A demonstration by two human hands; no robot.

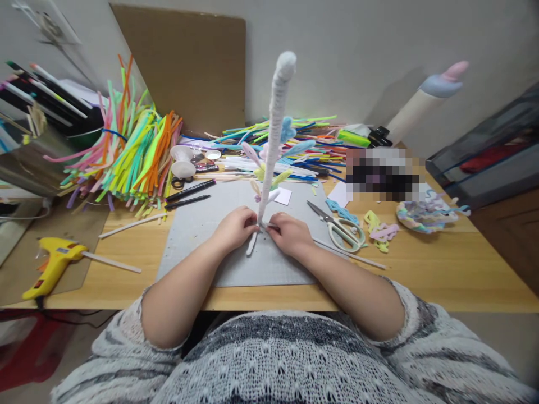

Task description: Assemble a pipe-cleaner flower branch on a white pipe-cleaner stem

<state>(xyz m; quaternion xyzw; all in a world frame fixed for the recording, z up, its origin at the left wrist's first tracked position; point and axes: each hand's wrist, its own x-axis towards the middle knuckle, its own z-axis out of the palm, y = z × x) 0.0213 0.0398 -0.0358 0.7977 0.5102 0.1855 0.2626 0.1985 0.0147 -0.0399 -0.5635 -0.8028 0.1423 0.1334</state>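
A tall rod wrapped in white pipe cleaner (pixel 275 112) stands upright in front of me, its top rounded. Behind it show blue, pink, yellow and green fuzzy petal shapes (pixel 287 130), which look attached to it. My left hand (pixel 239 229) is closed with its fingertips pinched at the rod's base. On the other side my right hand (pixel 291 234) pinches a short white pipe cleaner end (pixel 272 225) by the base. Another white fuzzy end (pixel 251 245) sticks out below, toward me. The fingertips partly hide the join. Under both hands lies a grey cutting mat (pixel 197 241).
Scissors (pixel 345 233) and twisted pipe cleaner pieces (pixel 380 231) lie to the right, near a pastel woven bowl (pixel 425 217). At left are a yellow glue gun (pixel 56 264), a pipe cleaner bundle (pixel 138 163) and black pens (pixel 190 192). Cardboard (pixel 185 62) leans on the wall.
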